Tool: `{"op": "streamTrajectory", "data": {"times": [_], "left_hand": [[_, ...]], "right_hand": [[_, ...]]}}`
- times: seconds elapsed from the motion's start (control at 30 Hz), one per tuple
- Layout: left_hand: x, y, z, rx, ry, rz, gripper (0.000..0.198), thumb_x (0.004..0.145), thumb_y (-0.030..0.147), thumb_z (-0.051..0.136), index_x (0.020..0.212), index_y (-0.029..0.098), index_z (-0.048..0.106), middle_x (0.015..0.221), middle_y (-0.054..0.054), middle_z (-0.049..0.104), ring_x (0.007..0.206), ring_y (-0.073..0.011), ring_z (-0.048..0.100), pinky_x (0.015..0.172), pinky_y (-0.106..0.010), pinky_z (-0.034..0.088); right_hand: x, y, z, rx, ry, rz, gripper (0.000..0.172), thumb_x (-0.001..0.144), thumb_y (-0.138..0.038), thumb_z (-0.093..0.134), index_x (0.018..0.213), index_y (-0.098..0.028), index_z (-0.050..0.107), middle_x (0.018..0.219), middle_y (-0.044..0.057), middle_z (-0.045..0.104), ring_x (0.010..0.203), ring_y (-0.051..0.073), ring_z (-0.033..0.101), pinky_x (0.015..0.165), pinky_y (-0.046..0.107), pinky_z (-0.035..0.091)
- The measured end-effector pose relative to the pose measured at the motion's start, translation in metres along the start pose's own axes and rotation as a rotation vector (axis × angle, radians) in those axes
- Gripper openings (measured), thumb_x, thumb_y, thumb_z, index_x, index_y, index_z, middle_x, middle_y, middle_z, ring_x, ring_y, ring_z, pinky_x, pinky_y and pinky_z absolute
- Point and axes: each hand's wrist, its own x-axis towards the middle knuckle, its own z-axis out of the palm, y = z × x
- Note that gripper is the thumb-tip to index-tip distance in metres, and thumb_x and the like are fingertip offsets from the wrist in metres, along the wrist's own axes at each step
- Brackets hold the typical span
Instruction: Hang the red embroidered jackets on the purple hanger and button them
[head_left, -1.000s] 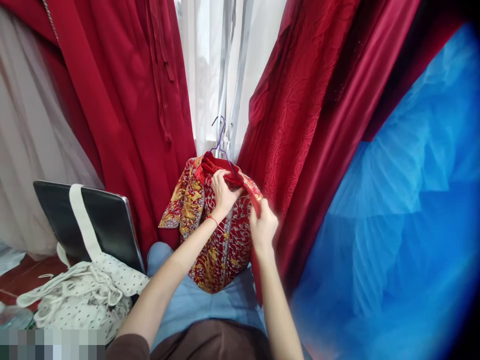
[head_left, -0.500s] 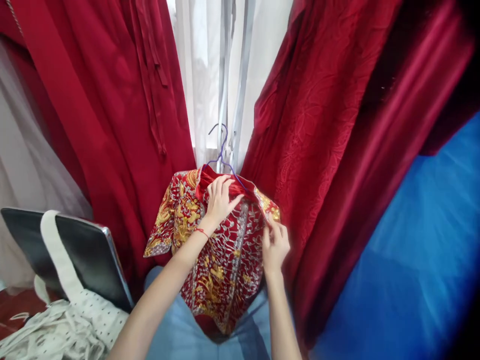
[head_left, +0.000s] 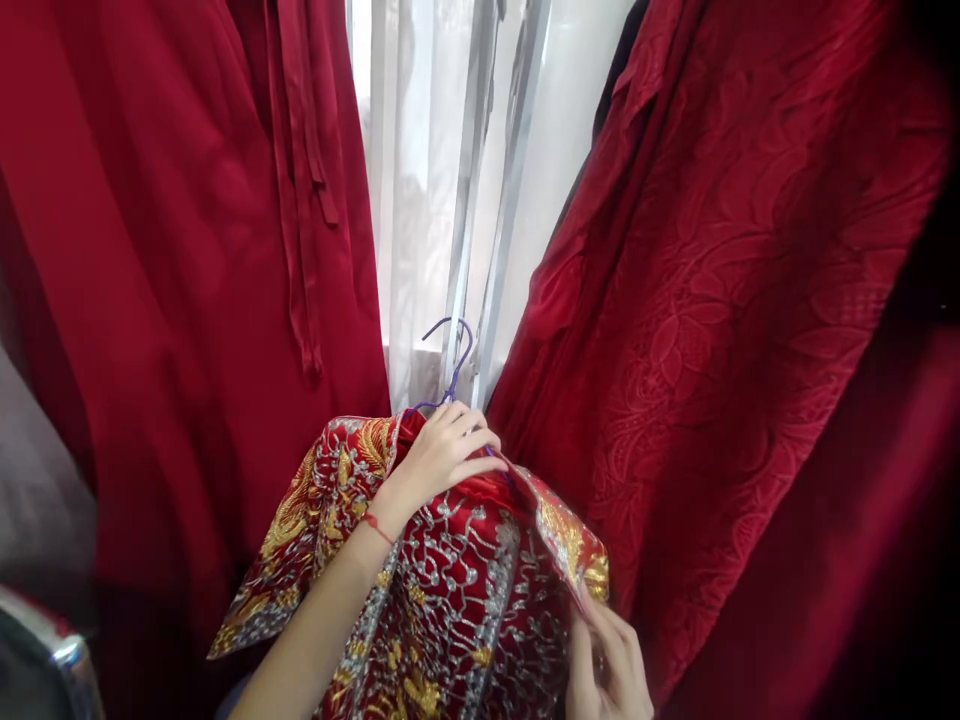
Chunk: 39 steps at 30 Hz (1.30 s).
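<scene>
A red embroidered jacket [head_left: 465, 580] with gold and silver thread hangs on a purple wire hanger [head_left: 466, 345], whose hook rises above the neckline. My left hand [head_left: 446, 450], with a red string on the wrist, curls its fingers over the neckline just below the hook; the fingertips are partly hidden by the cloth. Lower right, my right hand [head_left: 607, 660] pinches the gold-trimmed edge of the jacket's right side and holds it out from the body of the garment. The jacket's lower part runs out of view.
Long red garments hang on both sides, a plain one with ties [head_left: 187, 250] and a patterned one [head_left: 720, 330]. Silvery upright poles [head_left: 514, 150] stand between them before white drapery [head_left: 409, 150]. A dark chair back with a metal corner [head_left: 67, 650] shows lower left.
The view has come closer to the hanging garments. My left hand has shifted nearer the hanger's neck, and my right hand has slid lower along the jacket's edge.
</scene>
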Motion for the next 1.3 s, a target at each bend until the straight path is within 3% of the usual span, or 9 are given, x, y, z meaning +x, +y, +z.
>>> {"op": "streamTrajectory", "data": {"times": [0.2, 0.4, 0.53, 0.6, 0.7, 0.8, 0.9, 1.1, 1.3], "left_hand": [[0.002, 0.004, -0.007, -0.079, -0.068, -0.015, 0.026, 0.094, 0.043, 0.058, 0.103, 0.021, 0.069, 0.100, -0.004, 0.062, 0.097, -0.0191, 0.051, 0.090, -0.034, 0.042], [0.012, 0.011, -0.005, 0.060, -0.118, -0.138, 0.025, 0.093, 0.041, 0.062, 0.102, 0.017, 0.064, 0.099, -0.004, 0.063, 0.094, -0.0213, 0.051, 0.084, -0.036, 0.042], [0.019, 0.008, -0.003, 0.118, -0.143, -0.166, 0.012, 0.091, 0.028, 0.065, 0.097, 0.018, 0.063, 0.095, -0.003, 0.064, 0.091, -0.0214, 0.053, 0.082, -0.037, 0.043], [0.019, 0.008, -0.006, 0.137, -0.168, -0.142, 0.009, 0.091, 0.022, 0.062, 0.099, 0.018, 0.063, 0.095, -0.004, 0.064, 0.092, -0.0220, 0.055, 0.083, -0.037, 0.044], [0.009, 0.010, -0.017, 0.118, -0.172, -0.080, 0.024, 0.092, 0.020, 0.058, 0.116, 0.017, 0.059, 0.111, -0.007, 0.064, 0.105, -0.0231, 0.057, 0.091, -0.038, 0.046], [-0.016, 0.009, -0.034, 0.144, 0.017, -0.134, 0.035, 0.094, 0.025, 0.056, 0.128, 0.021, 0.053, 0.129, -0.010, 0.059, 0.122, -0.0245, 0.053, 0.102, -0.042, 0.043], [-0.048, -0.010, -0.049, 0.249, 0.209, -0.365, 0.043, 0.090, 0.038, 0.062, 0.128, 0.021, 0.054, 0.131, -0.012, 0.060, 0.124, -0.0282, 0.053, 0.105, -0.045, 0.040], [-0.079, -0.046, -0.055, 0.261, -0.153, -0.626, 0.037, 0.097, 0.050, 0.047, 0.082, 0.021, 0.063, 0.082, -0.005, 0.070, 0.079, -0.0215, 0.061, 0.076, -0.032, 0.041], [-0.064, -0.014, -0.052, 0.601, -0.253, -0.801, 0.046, 0.099, 0.051, 0.041, 0.072, 0.021, 0.062, 0.068, -0.008, 0.069, 0.064, -0.0220, 0.059, 0.065, -0.031, 0.031]], "right_hand": [[0.018, -0.008, 0.004, -0.016, 0.054, 0.161, 0.019, 0.091, -0.029, 0.064, 0.103, -0.016, 0.073, 0.091, 0.009, 0.069, 0.080, 0.019, 0.063, 0.077, 0.033, 0.049], [0.044, -0.082, 0.002, -0.047, 0.281, 0.383, 0.025, 0.090, -0.038, 0.065, 0.097, -0.015, 0.069, 0.087, 0.006, 0.064, 0.078, 0.017, 0.059, 0.075, 0.030, 0.047], [0.012, -0.114, 0.031, 0.026, 0.052, 0.238, 0.007, 0.092, -0.017, 0.061, 0.097, -0.018, 0.065, 0.083, 0.003, 0.062, 0.074, 0.014, 0.059, 0.072, 0.027, 0.047], [-0.011, -0.103, 0.053, 0.048, -0.132, 0.080, 0.014, 0.092, -0.011, 0.057, 0.102, -0.018, 0.064, 0.082, 0.003, 0.062, 0.074, 0.014, 0.060, 0.070, 0.025, 0.049], [-0.034, -0.065, 0.075, 0.021, -0.244, 0.043, 0.015, 0.095, -0.011, 0.052, 0.104, -0.018, 0.061, 0.086, 0.004, 0.063, 0.079, 0.015, 0.063, 0.072, 0.026, 0.051], [-0.039, -0.036, 0.077, -0.039, -0.251, 0.011, 0.016, 0.096, -0.013, 0.051, 0.110, -0.017, 0.058, 0.093, 0.006, 0.063, 0.086, 0.016, 0.063, 0.077, 0.028, 0.052], [-0.038, -0.027, 0.070, -0.107, -0.210, 0.008, 0.012, 0.095, -0.021, 0.056, 0.106, -0.017, 0.055, 0.092, 0.007, 0.060, 0.083, 0.017, 0.061, 0.074, 0.028, 0.051], [-0.036, -0.031, 0.071, -0.349, -0.378, 0.019, 0.018, 0.098, -0.031, 0.047, 0.088, -0.019, 0.056, 0.085, 0.005, 0.055, 0.063, 0.016, 0.057, 0.053, 0.026, 0.043], [-0.020, -0.093, 0.073, -0.144, -0.337, 0.010, 0.018, 0.098, -0.020, 0.044, 0.095, -0.017, 0.062, 0.086, 0.008, 0.061, 0.073, 0.018, 0.062, 0.066, 0.028, 0.051]]}}
